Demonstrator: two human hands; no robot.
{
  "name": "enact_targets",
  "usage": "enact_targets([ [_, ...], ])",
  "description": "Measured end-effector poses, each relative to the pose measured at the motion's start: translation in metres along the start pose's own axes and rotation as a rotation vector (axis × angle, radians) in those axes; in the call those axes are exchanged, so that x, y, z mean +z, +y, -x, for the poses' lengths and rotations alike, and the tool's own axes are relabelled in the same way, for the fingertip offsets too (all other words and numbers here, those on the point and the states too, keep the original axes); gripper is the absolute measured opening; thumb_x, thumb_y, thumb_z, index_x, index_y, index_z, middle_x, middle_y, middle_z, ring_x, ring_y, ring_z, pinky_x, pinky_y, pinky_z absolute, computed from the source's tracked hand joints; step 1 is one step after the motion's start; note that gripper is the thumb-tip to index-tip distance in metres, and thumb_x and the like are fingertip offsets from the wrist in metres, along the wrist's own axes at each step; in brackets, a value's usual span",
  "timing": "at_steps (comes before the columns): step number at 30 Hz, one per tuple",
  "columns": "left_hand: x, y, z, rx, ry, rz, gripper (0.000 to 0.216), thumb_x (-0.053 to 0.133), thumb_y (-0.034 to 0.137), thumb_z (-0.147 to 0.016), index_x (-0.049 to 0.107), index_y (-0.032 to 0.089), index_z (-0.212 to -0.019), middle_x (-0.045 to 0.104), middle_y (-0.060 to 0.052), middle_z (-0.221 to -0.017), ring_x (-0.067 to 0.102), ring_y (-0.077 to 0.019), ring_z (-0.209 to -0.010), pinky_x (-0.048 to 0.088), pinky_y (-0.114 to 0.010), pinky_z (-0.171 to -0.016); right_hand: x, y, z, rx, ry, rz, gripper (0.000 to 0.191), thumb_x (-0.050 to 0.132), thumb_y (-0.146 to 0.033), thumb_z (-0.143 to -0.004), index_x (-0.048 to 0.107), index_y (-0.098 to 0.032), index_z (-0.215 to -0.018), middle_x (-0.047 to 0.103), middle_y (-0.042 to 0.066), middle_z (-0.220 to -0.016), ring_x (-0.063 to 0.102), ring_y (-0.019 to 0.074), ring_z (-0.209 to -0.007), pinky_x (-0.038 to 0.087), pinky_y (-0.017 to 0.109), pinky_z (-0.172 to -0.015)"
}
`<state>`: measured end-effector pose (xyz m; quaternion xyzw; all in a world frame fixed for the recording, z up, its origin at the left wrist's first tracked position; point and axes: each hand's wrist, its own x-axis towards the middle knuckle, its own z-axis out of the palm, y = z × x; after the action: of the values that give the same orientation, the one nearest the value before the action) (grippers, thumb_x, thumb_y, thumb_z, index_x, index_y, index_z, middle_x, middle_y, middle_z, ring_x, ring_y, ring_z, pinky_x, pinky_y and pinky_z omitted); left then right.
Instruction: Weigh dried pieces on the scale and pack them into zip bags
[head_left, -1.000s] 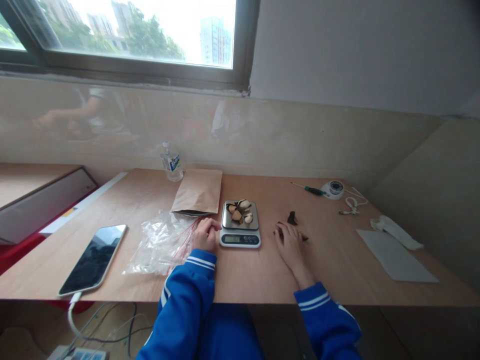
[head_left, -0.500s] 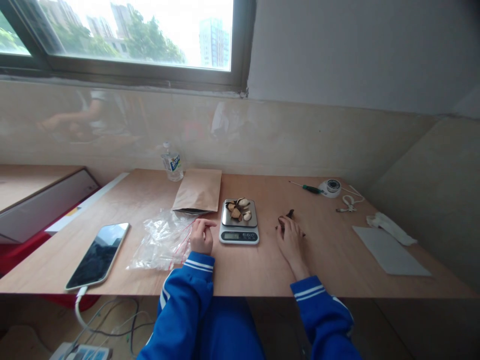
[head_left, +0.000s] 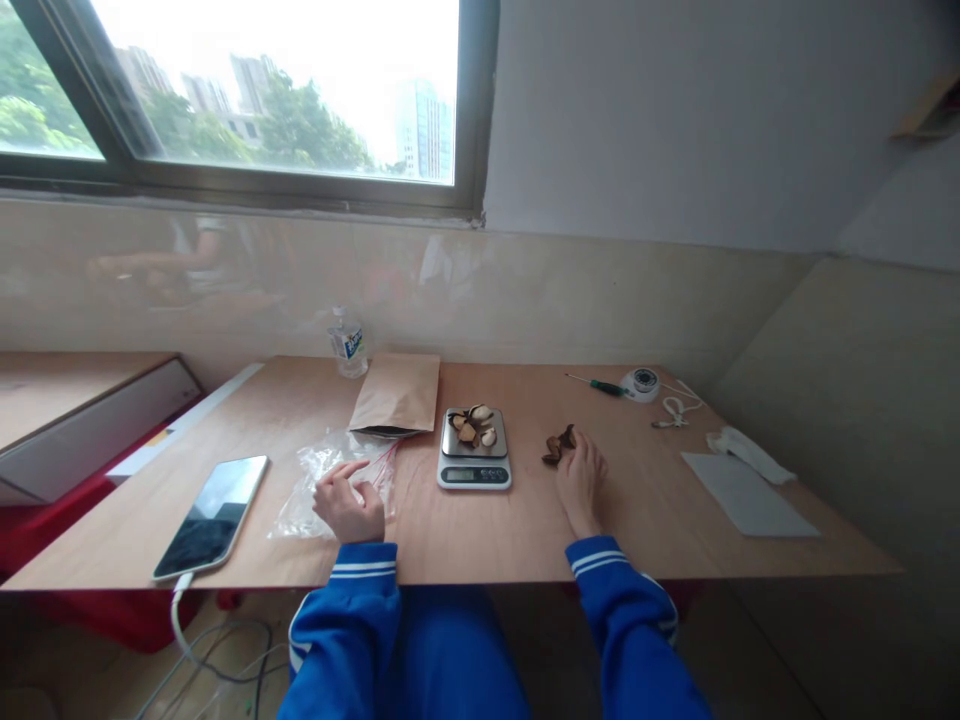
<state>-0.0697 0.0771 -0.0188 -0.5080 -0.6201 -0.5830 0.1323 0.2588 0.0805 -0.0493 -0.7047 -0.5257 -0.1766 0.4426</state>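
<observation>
Step in hand, as judged: handling of dark pieces [head_left: 556, 446] by the right hand [head_left: 581, 475]. These lie on the counter [head_left: 480, 555], at the fingertips of the right grip and just to its left. Right grip: fingers curled against them; whether they are pinched cannot be told. The next move, in my judgement, calls for a secure hold on these irregular pieces before any lift.

Left hand [head_left: 351, 502]: thumb and forefinger apart, nothing seen held; it is over the plastic bag [head_left: 296, 512], contact uncertain.

Containers: the plastic bag is crumpled, no contents visible. The paper bag [head_left: 401, 392], beyond the left grip, lies with its mouth gaping nearward; interior not visible. The scale [head_left: 475, 475], between both grips, bears pale and brown pieces [head_left: 466, 433] on its plate.
</observation>
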Motion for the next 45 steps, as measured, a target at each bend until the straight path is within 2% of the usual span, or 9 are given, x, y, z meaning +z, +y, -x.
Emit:
enact_targets([
  [4, -0.009, -0.017, -0.009, -0.064, -0.058, -0.078, 0.028, 0.046, 0.012, -0.073, 0.062, 0.018, -0.095, 0.057, -0.011, -0.105, 0.052, -0.0281, -0.098, 0.037, -0.045, -0.087, 0.005, 0.008, 0.003, 0.082, 0.030, 0.026, 0.047, 0.034, -0.017, -0.079, 0.047, -0.009, -0.124, 0.053, 0.021, -0.123, 0.048, 0.0304, -0.113, 0.035, 0.048, -0.091],
  [8, -0.004, -0.027, -0.024, -0.099, -0.102, -0.114, 0.028, 0.050, 0.014, -0.072, 0.062, 0.018, -0.097, 0.057, -0.013, -0.102, 0.052, -0.0306, -0.096, 0.037, -0.048, -0.085, 0.011, 0.013, 0.006, 0.095, -0.080, 0.077, 0.047, 0.034, -0.020, -0.081, 0.048, -0.008, -0.124, 0.056, 0.020, -0.119, 0.051, 0.0293, -0.109, 0.037, 0.046, -0.090],
  [11, 0.010, -0.008, -0.029, 0.012, -0.189, -0.036, 0.029, 0.047, 0.013, -0.076, 0.060, 0.017, -0.101, 0.058, -0.012, -0.102, 0.053, -0.0281, -0.097, 0.038, -0.045, -0.086, 0.014, 0.014, 0.007, 0.119, -0.147, 0.108, 0.044, 0.033, -0.023, -0.084, 0.051, -0.008, -0.121, 0.061, 0.018, -0.112, 0.054, 0.0276, -0.104, 0.037, 0.043, -0.089],
  [17, 0.054, 0.054, -0.002, 0.318, -0.652, 0.165, 0.033, 0.050, 0.032, -0.085, 0.054, 0.023, -0.117, 0.058, -0.010, -0.117, 0.053, -0.0262, -0.105, 0.039, -0.041, -0.088, 0.014, 0.013, 0.004, 0.112, -0.150, 0.086, 0.044, 0.031, -0.023, -0.087, 0.050, -0.013, -0.125, 0.059, 0.014, -0.120, 0.052, 0.0243, -0.108, 0.036, 0.040, -0.089],
  [21, 0.071, 0.063, 0.017, 0.368, -0.767, 0.155, 0.032, 0.053, 0.035, -0.084, 0.056, 0.028, -0.115, 0.056, -0.009, -0.122, 0.049, -0.0269, -0.112, 0.038, -0.043, -0.091, 0.013, 0.020, -0.008, 0.048, -0.248, 0.054, 0.043, 0.026, -0.032, -0.092, 0.061, -0.024, -0.115, 0.056, 0.007, -0.126, 0.050, 0.0234, -0.113, 0.033, 0.042, -0.092],
  [30, 0.073, 0.044, 0.024, 0.328, -0.671, 0.287, 0.015, 0.051, 0.032, -0.085, 0.058, 0.021, -0.092, 0.062, -0.006, -0.096, 0.055, -0.0217, -0.096, 0.042, -0.036, -0.084, 0.022, 0.039, -0.030, 0.118, -0.223, 0.028, 0.032, 0.040, -0.031, -0.083, 0.066, -0.020, -0.097, 0.068, 0.008, -0.100, 0.056, 0.0225, -0.095, 0.033, 0.038, -0.084],
  [38, 0.079, 0.038, 0.024, -0.204, -0.265, 0.611, 0.027, 0.053, 0.036, -0.082, 0.045, 0.018, -0.101, 0.056, -0.006, -0.092, 0.058, -0.0156, -0.080, 0.046, -0.029, -0.068, 0.018, 0.035, -0.039, -0.057, -0.161, 0.037, 0.022, 0.044, -0.026, -0.083, 0.064, -0.019, -0.090, 0.069, 0.006, -0.090, 0.058, 0.0213, -0.085, 0.033, 0.036, -0.078],
  [41, 0.081, 0.041, 0.024, -0.374, -0.135, 0.675, 0.026, 0.047, 0.034, -0.084, 0.037, 0.018, -0.101, 0.050, -0.006, -0.095, 0.056, -0.0136, -0.077, 0.046, -0.030, -0.069, 0.006, 0.015, -0.034, -0.265, -0.156, 0.057, 0.024, 0.044, -0.026, -0.087, 0.066, -0.020, -0.094, 0.068, 0.007, -0.092, 0.058, 0.0206, -0.088, 0.034, 0.034, -0.080],
  [45, 0.082, 0.043, 0.024, -0.438, -0.103, 0.722, 0.020, 0.043, 0.032, -0.086, 0.034, 0.019, -0.098, 0.048, -0.008, -0.098, 0.055, -0.0136, -0.078, 0.046, -0.032, -0.072, -0.005, -0.044, -0.021, -0.456, -0.130, -0.042, 0.025, 0.042, -0.024, -0.091, 0.065, -0.022, -0.101, 0.067, 0.005, -0.094, 0.059, 0.0191, -0.091, 0.039, 0.034, -0.084],
])
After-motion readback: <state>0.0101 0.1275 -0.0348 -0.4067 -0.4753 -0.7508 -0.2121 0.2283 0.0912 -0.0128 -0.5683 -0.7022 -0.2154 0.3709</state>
